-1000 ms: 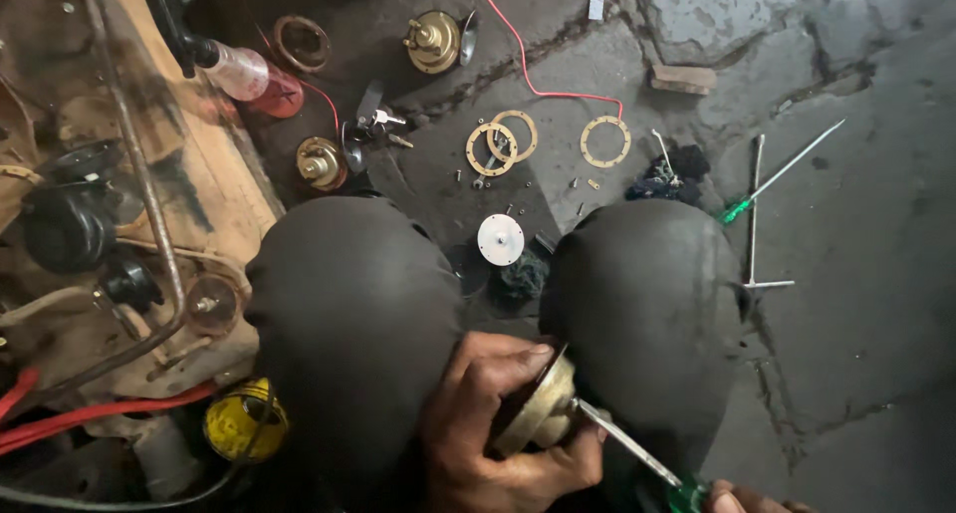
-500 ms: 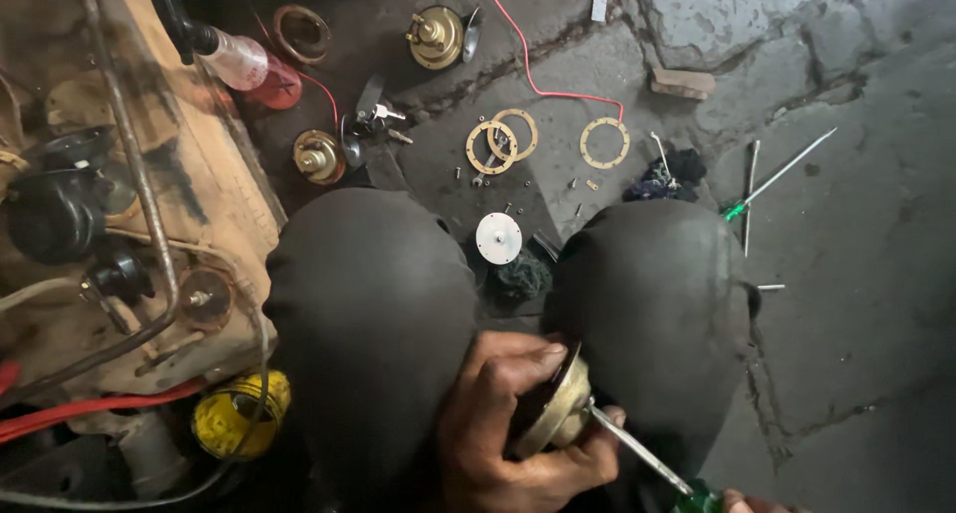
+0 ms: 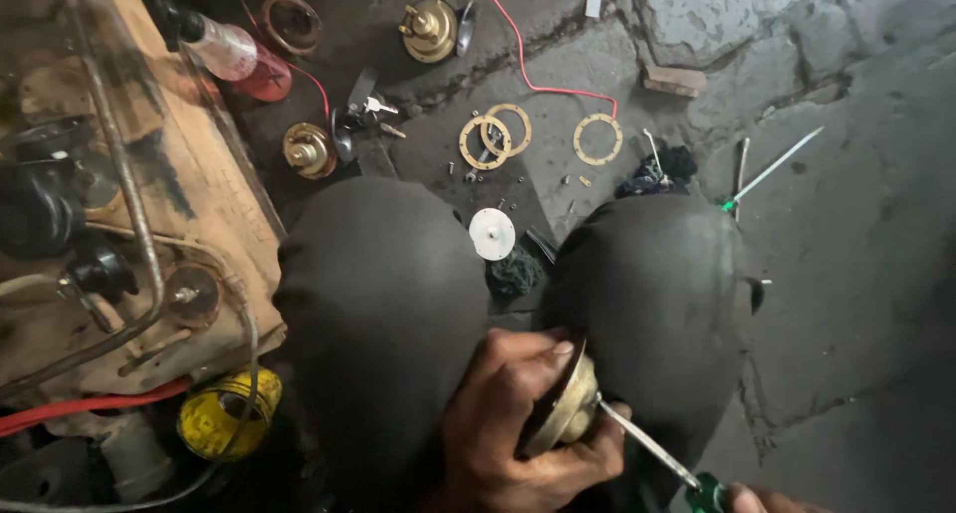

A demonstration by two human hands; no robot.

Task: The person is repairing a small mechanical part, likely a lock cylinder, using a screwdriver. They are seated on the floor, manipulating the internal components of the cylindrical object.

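My left hand [image 3: 518,433] grips a round brass-coloured metal part [image 3: 568,408] between my knees, low in the view. A green-handled screwdriver [image 3: 662,453] has its tip against that part; its handle sits in my right hand [image 3: 767,498], which shows only at the bottom edge. Both knees, in dark trousers [image 3: 388,304], fill the middle of the view.
On the cracked concrete floor lie ring gaskets [image 3: 495,134], a white disc [image 3: 492,233], two more brass parts [image 3: 430,27], a red wire [image 3: 543,80], a second screwdriver [image 3: 772,169], small screws and dark rags. A bottle with red fluid [image 3: 239,55] and a cluttered wooden board [image 3: 189,174] stand left; a yellow tin [image 3: 224,423] sits lower left.
The view has shifted slightly. My left hand has turned the brass part a little while the screwdriver stays pressed against it.
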